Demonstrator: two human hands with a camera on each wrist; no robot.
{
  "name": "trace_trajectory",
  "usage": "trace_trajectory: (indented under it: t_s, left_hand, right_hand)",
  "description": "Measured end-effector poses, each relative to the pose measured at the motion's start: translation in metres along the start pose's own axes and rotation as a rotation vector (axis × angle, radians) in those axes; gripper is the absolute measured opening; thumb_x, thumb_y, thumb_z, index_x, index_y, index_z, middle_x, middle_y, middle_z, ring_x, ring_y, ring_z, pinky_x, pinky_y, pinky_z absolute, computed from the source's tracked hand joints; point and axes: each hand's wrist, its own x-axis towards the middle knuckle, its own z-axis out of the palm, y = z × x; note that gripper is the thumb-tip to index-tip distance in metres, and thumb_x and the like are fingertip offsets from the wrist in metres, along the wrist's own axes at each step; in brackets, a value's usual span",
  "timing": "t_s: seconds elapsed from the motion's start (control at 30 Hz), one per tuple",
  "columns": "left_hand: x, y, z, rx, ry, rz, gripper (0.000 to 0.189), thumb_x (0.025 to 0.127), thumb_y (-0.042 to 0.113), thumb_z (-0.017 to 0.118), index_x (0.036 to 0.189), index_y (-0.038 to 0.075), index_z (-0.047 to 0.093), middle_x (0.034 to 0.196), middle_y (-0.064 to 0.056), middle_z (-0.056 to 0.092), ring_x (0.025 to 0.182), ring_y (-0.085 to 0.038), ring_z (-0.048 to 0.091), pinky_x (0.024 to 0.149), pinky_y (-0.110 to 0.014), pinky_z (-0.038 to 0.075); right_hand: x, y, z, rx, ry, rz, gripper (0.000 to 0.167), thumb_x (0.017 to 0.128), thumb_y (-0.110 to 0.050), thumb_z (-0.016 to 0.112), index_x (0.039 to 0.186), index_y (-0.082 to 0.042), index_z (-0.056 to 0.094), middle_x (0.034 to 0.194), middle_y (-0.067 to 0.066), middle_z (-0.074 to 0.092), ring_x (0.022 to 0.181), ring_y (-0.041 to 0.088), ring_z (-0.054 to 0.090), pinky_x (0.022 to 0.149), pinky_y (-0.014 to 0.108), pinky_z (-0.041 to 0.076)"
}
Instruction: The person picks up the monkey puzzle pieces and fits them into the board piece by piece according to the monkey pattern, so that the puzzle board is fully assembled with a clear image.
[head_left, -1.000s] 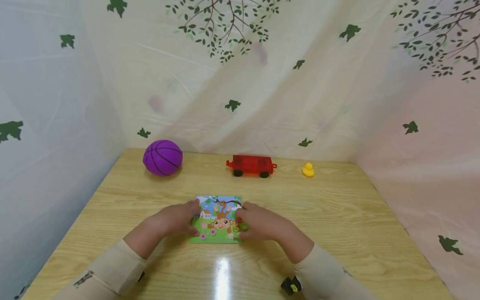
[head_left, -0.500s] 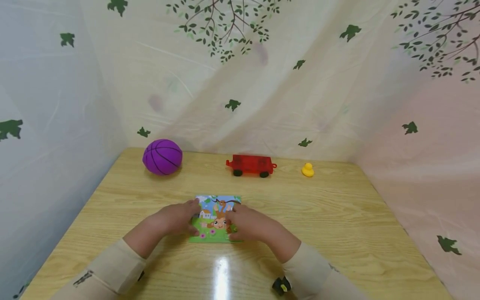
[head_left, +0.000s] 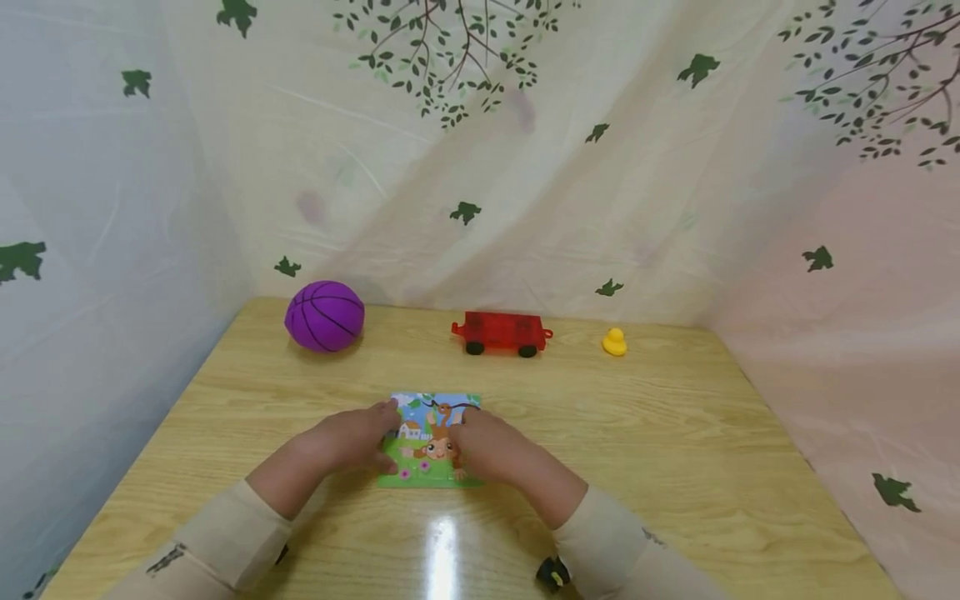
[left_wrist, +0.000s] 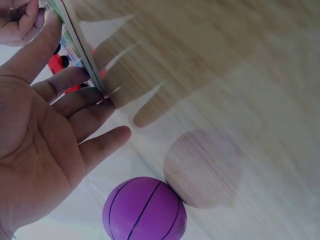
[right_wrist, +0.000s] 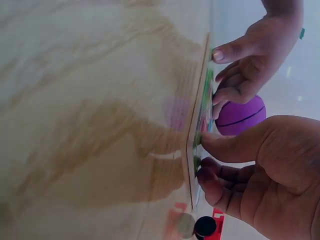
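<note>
A flat square jigsaw puzzle (head_left: 423, 479) with a monkey picture lies on the table. In the head view my left hand (head_left: 345, 442) rests at its left edge. The left wrist view shows the left thumb (left_wrist: 42, 42) on the edge, the other fingers loosely spread beside it. Over the picture's right part lies my right hand (head_left: 491, 450), fingers bent. In the right wrist view its thumb (right_wrist: 225, 145) and fingertips (right_wrist: 210, 187) stand against the picture face, pinching a small green puzzle piece (right_wrist: 197, 162); most of that piece is hidden.
Behind the puzzle stand a purple basketball (head_left: 325, 316) at left, a red toy wagon (head_left: 502, 332) in the middle and a yellow rubber duck (head_left: 614, 342) at right. The wooden table (head_left: 675, 467) meets leaf-printed cloth (head_left: 420, 233) at the back.
My right hand has moved left from the puzzle's right edge onto the picture, with the piece. The left hand has stayed where it was.
</note>
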Motion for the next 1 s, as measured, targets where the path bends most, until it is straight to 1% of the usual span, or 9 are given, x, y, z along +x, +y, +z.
trace_trajectory:
  t_s: [0.3, 0.43, 0.53, 0.6, 0.67, 0.77, 0.8, 0.87, 1.0]
  left_hand:
    - [-0.001, 0.003, 0.001, 0.009, 0.005, -0.012, 0.05, 0.082, 0.037, 0.077, 0.12, 0.01, 0.058, 0.153, -0.027, 0.035, 0.131, -0.047, 0.047, 0.104, -0.057, 0.045]
    - [-0.003, 0.006, 0.001, -0.002, 0.007, -0.01, 0.056, 0.082, 0.035, 0.078, 0.125, 0.006, 0.056, 0.152, -0.029, 0.036, 0.128, -0.048, 0.049, 0.103, -0.058, 0.045]
    - [-0.005, 0.006, 0.0, -0.011, -0.005, -0.017, 0.055, 0.082, 0.034, 0.078, 0.124, 0.006, 0.056, 0.152, -0.029, 0.035, 0.13, -0.048, 0.047, 0.105, -0.059, 0.043]
    - [-0.005, 0.007, -0.001, -0.006, -0.004, -0.017, 0.051, 0.082, 0.034, 0.078, 0.121, 0.007, 0.057, 0.153, -0.029, 0.034, 0.131, -0.048, 0.046, 0.106, -0.058, 0.043]
    - [-0.005, 0.006, -0.003, 0.0, -0.002, -0.017, 0.047, 0.082, 0.034, 0.078, 0.117, 0.008, 0.058, 0.153, -0.029, 0.034, 0.132, -0.048, 0.045, 0.106, -0.058, 0.043]
    - [-0.004, 0.005, -0.003, 0.0, -0.006, -0.017, 0.044, 0.083, 0.032, 0.078, 0.114, 0.009, 0.058, 0.153, -0.029, 0.032, 0.135, -0.048, 0.041, 0.108, -0.059, 0.04]
    - [-0.004, 0.005, -0.002, -0.001, -0.01, -0.02, 0.045, 0.083, 0.032, 0.077, 0.116, 0.008, 0.058, 0.154, -0.029, 0.031, 0.136, -0.048, 0.039, 0.109, -0.06, 0.039]
    - [-0.004, 0.005, 0.0, 0.011, -0.014, -0.018, 0.049, 0.084, 0.032, 0.076, 0.121, 0.006, 0.057, 0.155, -0.028, 0.029, 0.139, -0.047, 0.036, 0.111, -0.06, 0.036]
    - [-0.003, 0.006, 0.005, 0.068, 0.009, -0.001, 0.06, 0.085, 0.032, 0.075, 0.13, 0.001, 0.053, 0.156, -0.028, 0.027, 0.141, -0.045, 0.033, 0.114, -0.06, 0.031]
  right_hand:
    - [-0.001, -0.002, 0.0, -0.015, 0.018, -0.044, 0.01, 0.086, -0.024, 0.077, 0.085, -0.021, 0.068, 0.088, -0.004, 0.054, 0.079, 0.009, 0.05, 0.07, 0.024, 0.05]
    - [-0.01, -0.004, -0.002, -0.102, 0.036, -0.119, 0.007, 0.088, -0.024, 0.074, 0.086, -0.018, 0.071, 0.085, -0.004, 0.057, 0.078, 0.01, 0.053, 0.069, 0.022, 0.05]
    - [-0.02, -0.008, -0.004, -0.202, 0.041, -0.2, 0.008, 0.091, -0.022, 0.069, 0.087, -0.018, 0.074, 0.089, -0.003, 0.064, 0.081, 0.011, 0.056, 0.071, 0.021, 0.049]
    - [-0.028, -0.011, -0.005, -0.253, 0.004, -0.214, 0.015, 0.094, -0.029, 0.066, 0.097, -0.017, 0.075, 0.1, -0.002, 0.066, 0.087, 0.012, 0.057, 0.074, 0.022, 0.049]
    - [-0.035, -0.013, -0.007, -0.297, -0.055, -0.198, 0.035, 0.094, -0.041, 0.063, 0.118, -0.016, 0.071, 0.123, 0.0, 0.065, 0.101, 0.014, 0.055, 0.081, 0.024, 0.051]
    - [-0.043, -0.017, -0.009, -0.312, -0.145, -0.142, 0.069, 0.091, -0.061, 0.056, 0.143, -0.015, 0.052, 0.15, 0.003, 0.048, 0.117, 0.016, 0.047, 0.089, 0.028, 0.051]
    - [-0.044, -0.017, -0.009, -0.318, -0.162, -0.132, 0.074, 0.091, -0.063, 0.055, 0.147, -0.016, 0.046, 0.154, 0.004, 0.041, 0.122, 0.017, 0.045, 0.091, 0.029, 0.051]
    - [-0.045, -0.017, -0.008, -0.312, -0.171, -0.124, 0.077, 0.09, -0.064, 0.053, 0.149, -0.016, 0.043, 0.157, 0.004, 0.037, 0.126, 0.016, 0.043, 0.094, 0.03, 0.051]
    - [-0.043, -0.011, -0.005, -0.254, -0.146, -0.134, 0.071, 0.092, -0.061, 0.054, 0.147, -0.016, 0.047, 0.155, 0.004, 0.041, 0.128, 0.019, 0.043, 0.098, 0.033, 0.05]
